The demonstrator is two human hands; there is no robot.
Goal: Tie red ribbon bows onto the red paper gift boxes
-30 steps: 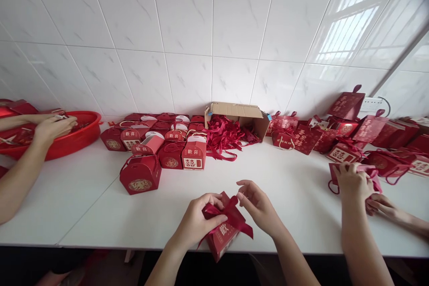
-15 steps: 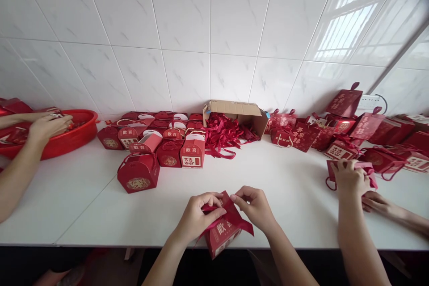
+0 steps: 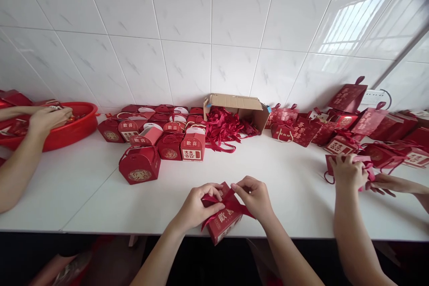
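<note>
A red gift box [image 3: 225, 223] with pale lettering is tilted at the table's front edge, between my two hands. Across its top lies a dark red ribbon [image 3: 246, 211] with its ends spread to both sides. My left hand [image 3: 201, 203] pinches the ribbon's loop at the left of the box. At the upper right, my right hand [image 3: 253, 196] is closed with thumb and forefinger together by the ribbon; whatever is between those fingertips is too small to make out.
Red boxes [image 3: 139, 167] stand in rows at the left. A cardboard box [image 3: 236, 100] spills ribbons [image 3: 223, 127] by the wall. A red basin [image 3: 83, 127] and another person's hand [image 3: 50, 120] are far left. At the right, a person's hands [image 3: 348, 172] hold a box near bags [image 3: 348, 98].
The view has tipped down slightly. The ribbon on the box now looks fuller, with a loop and spread ends. At the right, the other person's far hand has risen to the box.
</note>
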